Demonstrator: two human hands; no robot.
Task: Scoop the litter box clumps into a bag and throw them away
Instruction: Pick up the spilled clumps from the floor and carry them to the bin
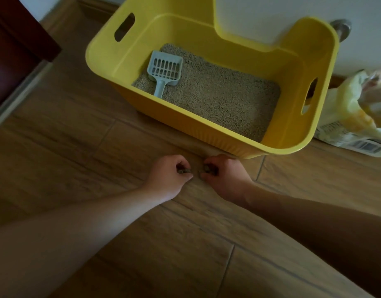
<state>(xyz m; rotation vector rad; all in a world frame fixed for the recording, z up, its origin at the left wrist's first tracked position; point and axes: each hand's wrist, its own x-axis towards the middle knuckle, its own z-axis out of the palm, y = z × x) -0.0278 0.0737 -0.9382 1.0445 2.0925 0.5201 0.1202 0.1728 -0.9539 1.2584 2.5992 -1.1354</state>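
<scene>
Yellow litter box [292,82] holds litter [217,100] and a scoop [165,69] (lying flat); left hand [170,175] and right hand [225,176] each pinch, seemingly, clumps [183,170].

Bag [355,112] runs off the right edge — pinched bits [182,170] too small to identify.

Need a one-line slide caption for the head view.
Left hand and right hand each pinch dark bits at the wood floor before the yellow litter box; scoop lies on its litter.
</scene>
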